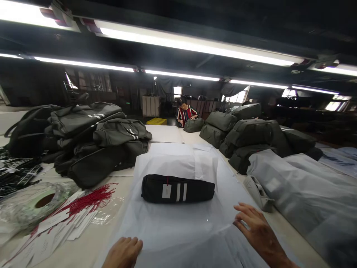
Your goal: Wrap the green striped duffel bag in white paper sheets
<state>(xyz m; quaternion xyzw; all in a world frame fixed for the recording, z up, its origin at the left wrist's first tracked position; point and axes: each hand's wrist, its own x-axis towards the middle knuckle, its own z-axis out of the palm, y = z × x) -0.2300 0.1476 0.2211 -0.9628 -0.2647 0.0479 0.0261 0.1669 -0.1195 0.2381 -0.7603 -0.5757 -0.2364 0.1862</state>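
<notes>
A dark bag [192, 190] with two white stripes and a white tag on a red string lies lengthwise on pale translucent plastic sheeting [178, 223]. At the near left, my left hand [123, 253] rests on the sheeting, its fingers curled together over the plastic; the thumb is hidden. My right hand [258, 230] is over the right side of the sheeting, with bent fingers spread and a gap between thumb and fingers. Nothing shows in it. Neither hand touches the dark bag.
Dark bags [103, 141] are heaped at left, above red-stringed tags [80, 212] and a tape roll [41, 201]. More bags [248, 132] and plastic-wrapped bags [301, 193] stand at right, beside a grey object [258, 193]. A person [186, 112] works at the far end.
</notes>
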